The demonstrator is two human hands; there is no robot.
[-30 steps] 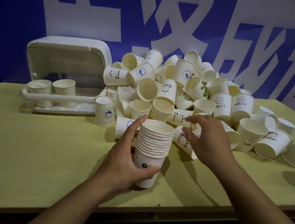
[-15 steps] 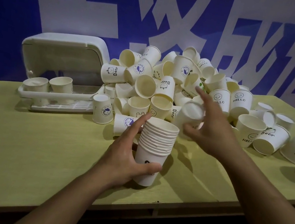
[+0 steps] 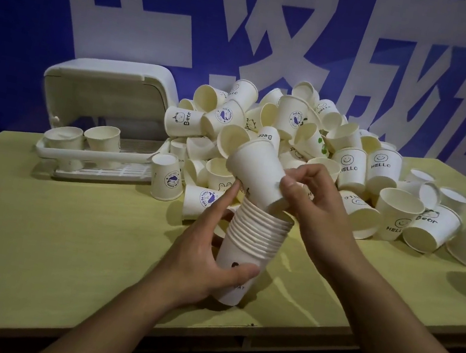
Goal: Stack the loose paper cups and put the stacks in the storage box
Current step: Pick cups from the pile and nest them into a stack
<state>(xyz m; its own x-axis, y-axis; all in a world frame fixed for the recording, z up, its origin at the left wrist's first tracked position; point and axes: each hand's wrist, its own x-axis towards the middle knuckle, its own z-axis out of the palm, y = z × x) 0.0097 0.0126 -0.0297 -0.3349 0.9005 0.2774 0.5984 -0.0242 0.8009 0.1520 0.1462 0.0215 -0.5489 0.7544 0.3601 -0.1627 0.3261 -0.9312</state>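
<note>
My left hand (image 3: 206, 252) grips a stack of nested paper cups (image 3: 251, 241) held just above the table's front middle. My right hand (image 3: 315, 208) holds a single white cup (image 3: 257, 171), tilted with its mouth up and to the left and its base at the stack's top rim. Behind them lies a big pile of loose cups (image 3: 287, 136), printed with "Bear" and "HELLO". The white storage box (image 3: 107, 93) stands open at the back left, with two stacks of cups (image 3: 83, 139) inside.
The yellow-green table (image 3: 45, 237) has bare room on its left and front. More loose cups (image 3: 420, 226) lie scattered to the right, up to the table's right edge. A blue banner with large white characters covers the wall behind.
My right hand picked a cup out of the pile and brought it over to the top of the stack. My left hand kept its hold on the stack.
</note>
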